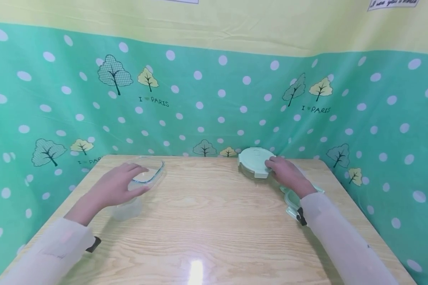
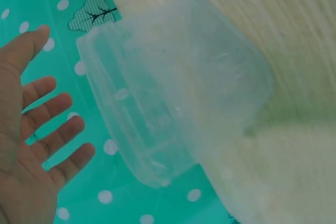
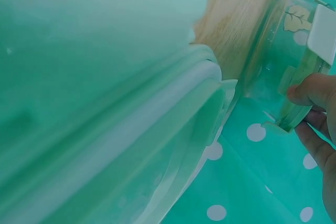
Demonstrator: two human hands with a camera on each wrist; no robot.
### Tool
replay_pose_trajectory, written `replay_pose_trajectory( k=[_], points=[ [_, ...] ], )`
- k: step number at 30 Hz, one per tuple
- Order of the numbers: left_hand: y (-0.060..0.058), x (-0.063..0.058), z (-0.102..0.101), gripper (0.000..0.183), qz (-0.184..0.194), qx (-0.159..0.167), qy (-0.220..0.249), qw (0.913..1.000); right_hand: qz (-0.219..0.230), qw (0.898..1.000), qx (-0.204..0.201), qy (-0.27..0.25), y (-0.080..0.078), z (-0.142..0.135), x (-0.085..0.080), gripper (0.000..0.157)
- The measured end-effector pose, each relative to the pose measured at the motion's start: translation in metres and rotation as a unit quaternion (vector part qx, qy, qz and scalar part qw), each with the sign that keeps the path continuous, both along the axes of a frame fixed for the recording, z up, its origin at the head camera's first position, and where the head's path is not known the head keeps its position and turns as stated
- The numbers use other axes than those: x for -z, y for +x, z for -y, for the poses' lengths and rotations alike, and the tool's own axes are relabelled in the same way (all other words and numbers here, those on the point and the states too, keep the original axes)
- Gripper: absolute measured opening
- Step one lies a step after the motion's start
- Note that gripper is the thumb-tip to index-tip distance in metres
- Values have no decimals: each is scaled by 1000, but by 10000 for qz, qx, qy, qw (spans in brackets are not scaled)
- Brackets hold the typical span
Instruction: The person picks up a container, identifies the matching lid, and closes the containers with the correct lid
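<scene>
At the back right of the table, a round glass food container (image 1: 256, 160) carries a pale green snap lid. My right hand (image 1: 289, 174) grips its near right side; in the right wrist view the thumb (image 3: 310, 90) lies at the edge, with fingers curled below. On the left, my left hand (image 1: 119, 186) has thumb and fingers spread beside a clear glass container (image 1: 157, 174) without a lid. Below that hand stands a translucent plastic container (image 1: 128, 209). The left wrist view shows this translucent container (image 2: 210, 72) apart from the open fingers (image 2: 68, 127).
Another pale green lid piece (image 1: 291, 200) lies partly hidden beneath my right forearm. Large green lid edges (image 3: 157, 108) fill much of the right wrist view. The wooden table (image 1: 199, 217) meets a green dotted cloth (image 1: 185, 91) at its back and sides.
</scene>
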State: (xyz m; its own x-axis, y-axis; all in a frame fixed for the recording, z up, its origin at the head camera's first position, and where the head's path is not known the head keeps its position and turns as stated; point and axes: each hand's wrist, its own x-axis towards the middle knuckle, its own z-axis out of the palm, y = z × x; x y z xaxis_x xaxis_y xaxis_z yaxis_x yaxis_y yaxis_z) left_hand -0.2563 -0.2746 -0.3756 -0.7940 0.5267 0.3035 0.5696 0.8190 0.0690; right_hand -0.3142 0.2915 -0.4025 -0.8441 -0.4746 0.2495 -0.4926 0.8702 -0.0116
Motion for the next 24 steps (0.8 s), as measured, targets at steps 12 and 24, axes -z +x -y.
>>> replay_pose_trajectory(
  k=[12, 24],
  points=[
    [17, 16, 38, 77, 785, -449, 1123, 9895, -94, 9999, -109, -9, 0, 1, 0, 25],
    [21, 29, 66, 87, 1750, -287, 1871, 9662, -142, 9998, -104, 24, -2, 0, 0, 25]
  ],
)
